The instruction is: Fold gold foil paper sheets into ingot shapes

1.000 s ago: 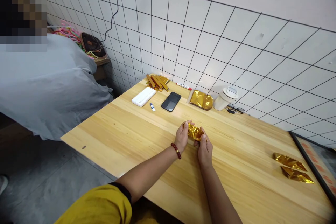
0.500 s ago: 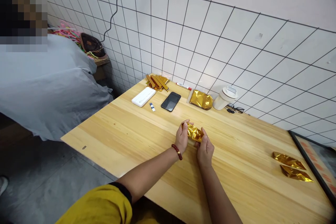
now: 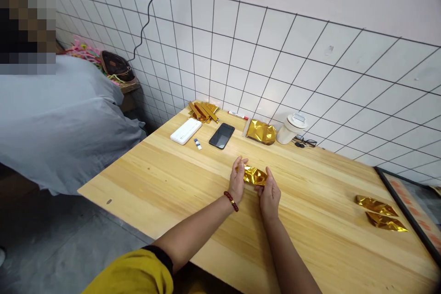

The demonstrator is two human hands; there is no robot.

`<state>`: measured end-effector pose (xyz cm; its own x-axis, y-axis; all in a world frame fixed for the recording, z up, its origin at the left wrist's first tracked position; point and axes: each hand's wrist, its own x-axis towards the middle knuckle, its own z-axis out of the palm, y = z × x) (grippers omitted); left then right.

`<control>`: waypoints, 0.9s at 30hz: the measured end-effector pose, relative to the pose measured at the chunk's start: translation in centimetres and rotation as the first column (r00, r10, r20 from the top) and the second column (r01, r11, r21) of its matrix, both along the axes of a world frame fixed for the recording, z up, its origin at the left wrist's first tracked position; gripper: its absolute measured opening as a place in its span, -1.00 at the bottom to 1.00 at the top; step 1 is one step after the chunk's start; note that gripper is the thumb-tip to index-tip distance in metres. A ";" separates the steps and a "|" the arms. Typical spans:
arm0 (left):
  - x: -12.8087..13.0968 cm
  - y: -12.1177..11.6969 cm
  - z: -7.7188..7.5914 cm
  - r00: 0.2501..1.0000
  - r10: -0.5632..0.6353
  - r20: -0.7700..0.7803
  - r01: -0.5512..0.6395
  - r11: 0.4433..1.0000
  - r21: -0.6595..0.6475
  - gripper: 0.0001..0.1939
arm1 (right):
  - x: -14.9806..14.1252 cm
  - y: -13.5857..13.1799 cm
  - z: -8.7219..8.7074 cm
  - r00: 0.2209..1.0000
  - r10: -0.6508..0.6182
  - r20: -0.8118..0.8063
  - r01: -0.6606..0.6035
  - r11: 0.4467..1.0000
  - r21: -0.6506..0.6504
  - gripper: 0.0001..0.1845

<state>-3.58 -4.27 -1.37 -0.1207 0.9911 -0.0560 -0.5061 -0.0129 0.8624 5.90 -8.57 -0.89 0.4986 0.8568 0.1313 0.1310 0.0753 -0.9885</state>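
Observation:
A shiny gold foil piece (image 3: 255, 175), creased and folded long, is held between both hands over the wooden table (image 3: 165, 202). My left hand (image 3: 237, 181), with a dark red bead bracelet at the wrist, grips its left end. Around the right end my right hand (image 3: 270, 195) is closed, its thumb on the near side. The fingers behind the foil are partly hidden. On the right side of the table lie two similar gold foil pieces (image 3: 377, 206), side by side.
Along the back stand gold strips (image 3: 204, 111), a white power bank (image 3: 186, 131), a small blue-and-white stick (image 3: 197, 144), a phone (image 3: 222, 136), a marker (image 3: 237, 115), a gold foil packet (image 3: 262, 132), a white cup (image 3: 291, 128) and glasses (image 3: 305, 141). A person in grey (image 3: 62, 124) is at left.
The view has shifted slightly. Both hands keep hold of the gold foil piece in nearly the same place, with the left fingers a little straighter.

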 end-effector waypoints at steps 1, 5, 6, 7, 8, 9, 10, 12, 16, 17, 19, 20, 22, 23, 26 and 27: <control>0.0 0.1 -0.1 0.999 0.001 0.042 0.000 1.000 -0.014 -0.33 | 0.1 0.1 0.1 0.998 -0.008 -0.063 0.007 1.000 -0.010 -0.16; 0.0 0.4 -0.2 0.987 -0.024 0.156 0.034 0.998 -0.059 -0.27 | 0.7 0.6 0.3 0.984 -0.051 -0.169 0.052 0.999 0.002 -0.08; -0.1 0.5 -0.1 0.986 -0.027 0.163 0.036 0.998 -0.056 -0.28 | 0.8 0.7 0.3 0.982 -0.056 -0.178 0.058 0.998 0.011 -0.08; -0.1 0.5 -0.1 0.986 -0.026 0.163 0.035 0.998 -0.052 -0.28 | 0.9 0.7 0.3 0.981 -0.052 -0.188 0.056 0.998 0.019 -0.09; -0.1 0.5 0.0 0.987 -0.027 0.160 0.035 0.998 -0.049 -0.29 | 1.0 0.8 0.3 0.979 -0.046 -0.198 0.053 0.998 0.028 -0.10; -0.1 0.6 0.0 0.987 -0.034 0.155 0.042 0.998 -0.049 -0.30 | 1.0 0.8 0.2 0.978 -0.040 -0.206 0.049 0.998 0.038 -0.11; -0.1 0.6 0.0 0.988 -0.046 0.149 0.054 0.997 -0.050 -0.31 | 1.1 0.8 0.2 0.977 -0.036 -0.212 0.047 0.998 0.045 -0.12; -0.1 0.7 -0.1 0.988 -0.075 0.135 0.079 0.996 -0.029 -0.31 | 1.1 0.9 0.1 0.976 -0.033 -0.216 0.043 0.998 0.043 -0.14; -0.2 0.8 -0.4 0.990 -0.113 0.089 0.108 0.993 0.056 -0.43 | 1.3 1.0 -0.1 0.976 -0.011 -0.217 0.019 0.999 0.036 -0.21; -0.3 0.8 -0.3 0.989 -0.133 0.069 0.128 0.990 0.065 -0.48 | 1.4 1.0 -0.1 0.974 -0.013 -0.225 0.023 0.999 0.042 -0.24; -0.5 0.6 -0.1 0.983 -0.181 0.017 0.180 0.981 0.072 -0.57 | 1.5 1.1 -0.1 0.967 -0.040 -0.253 0.054 0.997 0.049 -0.30; -0.5 0.4 0.1 0.979 -0.201 -0.018 0.202 0.977 0.076 -0.62 | 1.6 1.2 0.0 0.961 -0.060 -0.269 0.076 0.996 0.050 -0.33; -0.7 0.0 0.5 0.970 -0.230 -0.081 0.237 0.968 0.088 -0.69 | 1.6 1.3 -0.1 0.950 -0.090 -0.298 0.110 0.993 0.053 -0.38; -0.7 -0.1 0.7 0.965 -0.242 -0.099 0.252 0.963 0.095 -0.71 | 1.6 1.4 -0.1 0.948 -0.093 -0.304 0.115 0.992 0.054 -0.39; -0.6 -0.3 0.8 0.962 -0.250 -0.107 0.262 0.958 0.119 -0.67 | 1.5 1.5 -0.5 0.954 -0.083 -0.288 0.103 0.993 0.055 -0.39; -0.5 -0.3 0.7 0.967 -0.234 -0.104 0.246 0.961 0.122 -0.63 | 1.5 1.5 -0.6 0.963 -0.082 -0.257 0.100 0.993 0.057 -0.39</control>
<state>-4.07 -4.56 -0.62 0.1233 0.9893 0.0786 -0.4310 -0.0180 0.9022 7.39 -7.09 -1.49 0.5988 0.7995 0.0471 -0.1141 0.1433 -0.9831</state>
